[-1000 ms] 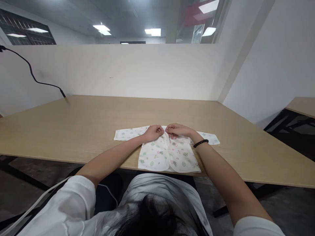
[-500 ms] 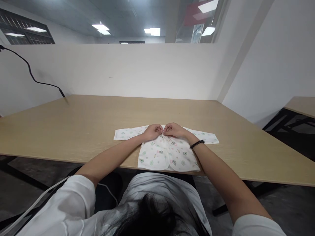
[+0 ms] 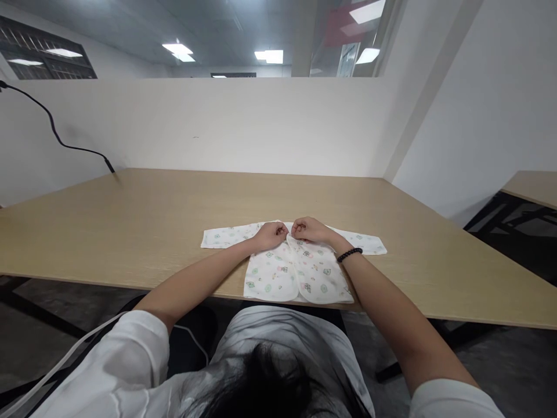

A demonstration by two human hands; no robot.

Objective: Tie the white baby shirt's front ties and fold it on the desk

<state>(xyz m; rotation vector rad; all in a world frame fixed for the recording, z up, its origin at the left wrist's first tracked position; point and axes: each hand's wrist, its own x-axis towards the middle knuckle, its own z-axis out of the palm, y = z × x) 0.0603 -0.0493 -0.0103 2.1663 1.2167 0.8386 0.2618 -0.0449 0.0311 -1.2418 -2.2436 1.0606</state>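
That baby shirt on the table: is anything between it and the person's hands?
Nothing visible is. The left hand and right hand are both on the baby shirt, curled at its top edge near the middle, with no object between them and the cloth.

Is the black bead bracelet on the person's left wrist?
No, the black bead bracelet sits on the right wrist, just behind the right hand at the white printed baby shirt.

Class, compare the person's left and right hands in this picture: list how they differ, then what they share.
The left hand has a bare wrist; the right hand wears a black beaded bracelet. The left hand rests over the left half of the white printed baby top, the right hand over its right half. Both curl closed on the top's neck edge.
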